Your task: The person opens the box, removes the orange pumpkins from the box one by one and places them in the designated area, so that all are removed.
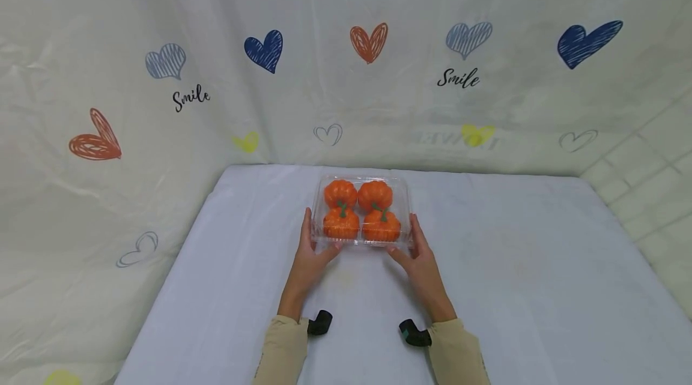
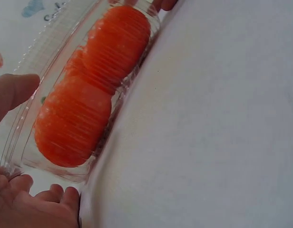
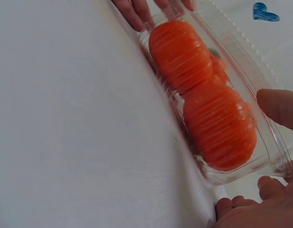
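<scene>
A clear plastic clamshell box [image 1: 405,205] near the far side of the table has several small orange pumpkins [image 1: 341,224] with green stems in it, set in two rows. My left hand [image 1: 309,263] grips the box's left near corner, thumb over the front rim and fingers along the side. At the right near corner my right hand [image 1: 423,265] holds it in the same way. In the left wrist view the ridged front wall [image 2: 101,88] of the box stands close to the cloth. Whether the lid is fastened is hard to make out.
A white cloth [image 1: 513,277] covers the table. Behind it hangs a pale curtain [image 1: 400,103] printed with hearts and the word "Smile". Dark wrist-worn pieces [image 1: 320,322] stick out from both beige sleeves [image 1: 281,352].
</scene>
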Available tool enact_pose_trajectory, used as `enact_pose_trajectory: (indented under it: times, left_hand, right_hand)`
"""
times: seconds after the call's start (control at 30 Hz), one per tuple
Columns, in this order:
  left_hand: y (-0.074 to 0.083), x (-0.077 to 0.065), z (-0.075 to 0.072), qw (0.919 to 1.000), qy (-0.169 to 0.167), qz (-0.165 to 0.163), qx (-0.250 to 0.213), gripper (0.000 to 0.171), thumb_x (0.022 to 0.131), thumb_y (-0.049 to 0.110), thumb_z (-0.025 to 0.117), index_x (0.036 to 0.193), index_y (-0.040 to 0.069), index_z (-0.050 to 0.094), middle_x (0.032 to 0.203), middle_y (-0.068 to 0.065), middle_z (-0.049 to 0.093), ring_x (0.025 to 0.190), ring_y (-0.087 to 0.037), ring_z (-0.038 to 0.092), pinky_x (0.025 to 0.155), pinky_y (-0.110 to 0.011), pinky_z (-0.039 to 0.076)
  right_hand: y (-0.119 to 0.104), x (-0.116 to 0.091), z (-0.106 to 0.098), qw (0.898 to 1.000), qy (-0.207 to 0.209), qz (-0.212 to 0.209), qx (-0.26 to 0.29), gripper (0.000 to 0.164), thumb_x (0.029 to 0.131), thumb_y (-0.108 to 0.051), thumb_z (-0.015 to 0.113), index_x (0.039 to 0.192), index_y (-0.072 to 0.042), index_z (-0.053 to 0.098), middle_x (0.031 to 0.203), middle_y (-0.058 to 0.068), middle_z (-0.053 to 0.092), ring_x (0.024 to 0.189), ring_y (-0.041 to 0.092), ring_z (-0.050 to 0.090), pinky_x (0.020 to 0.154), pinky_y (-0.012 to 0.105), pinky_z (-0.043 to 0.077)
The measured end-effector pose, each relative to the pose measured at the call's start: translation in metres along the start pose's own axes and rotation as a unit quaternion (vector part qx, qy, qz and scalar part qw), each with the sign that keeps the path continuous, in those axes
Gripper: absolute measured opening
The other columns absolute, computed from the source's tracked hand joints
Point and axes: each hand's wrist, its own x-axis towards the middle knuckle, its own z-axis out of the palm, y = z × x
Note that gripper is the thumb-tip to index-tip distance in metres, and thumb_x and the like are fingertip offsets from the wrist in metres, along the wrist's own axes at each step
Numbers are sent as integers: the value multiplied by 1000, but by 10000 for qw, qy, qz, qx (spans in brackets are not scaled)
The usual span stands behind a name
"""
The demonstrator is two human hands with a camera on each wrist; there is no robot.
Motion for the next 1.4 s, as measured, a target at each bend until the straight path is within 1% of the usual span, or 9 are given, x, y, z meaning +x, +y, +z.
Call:
enact_pose_trajectory:
  times: [0.2,0.3,0.47,0.67,0.8,0.97,1.23,1.33,1.4]
  left_hand:
    - [-1,-2,-1,10000,-50,5,30,109,96,34,81,174,24,7,179,-3,9,162,-34,16,128,-60,19]
    - [-3,-1,0,9999,18,33,116,104,98,36,79,174,26,10,179,-3,12,162,-33,17,128,-58,20]
    - [-5,0,0,9987,320,105,393,88,104,29,73,174,29,19,177,2,21,159,-28,29,125,-49,32]
    - [-6,0,-3,9956,672,537,368,65,110,14,62,169,16,36,171,4,35,154,-17,38,119,-36,40]
    - [-5,-1,-5,9925,813,742,535,55,112,12,58,165,12,43,168,1,41,153,-14,39,119,-37,40]
    - [-4,-3,-6,9912,886,791,576,52,112,11,58,162,12,47,166,0,44,152,-17,41,119,-43,41]
    - [-4,-5,0,9908,969,771,546,56,111,13,59,164,8,43,170,-1,39,154,-15,37,120,-36,38]
    - [-6,-6,4,9905,938,836,568,60,109,17,63,163,7,39,174,0,30,156,-19,34,124,-44,34]
    - [-6,-7,7,9904,901,863,600,62,107,20,66,160,10,36,176,2,27,157,-21,33,125,-50,32]
  right_hand:
    - [0,1,1,10000,6,36,27,95,104,-38,74,174,-28,12,179,-4,10,164,21,7,130,48,20]
    - [-1,1,1,10000,-14,14,45,94,104,-36,73,174,-27,11,179,-4,9,164,21,6,130,49,19]
    - [-3,-1,0,10000,-41,-36,31,95,104,-34,72,174,-26,9,180,-5,7,165,20,5,130,49,18]
    - [-1,0,0,9999,-29,-116,118,95,104,-30,73,174,-25,9,179,-7,5,164,18,3,130,46,18]
    - [0,1,1,9998,21,-172,42,94,104,-30,73,174,-24,11,179,-6,6,164,19,4,129,47,20]
    - [2,1,2,9995,118,-278,-29,94,104,-31,74,174,-22,13,180,-3,7,165,22,6,129,49,21]
    - [7,3,8,9986,316,-433,31,95,103,-26,75,174,-20,12,180,-3,2,165,22,4,129,50,20]
    - [7,2,14,9979,439,-471,-25,98,101,-26,77,174,-19,12,180,-3,0,165,24,4,129,53,18]
    - [6,2,18,9973,534,-491,-75,99,100,-27,79,174,-18,13,180,-3,0,165,25,4,129,55,18]
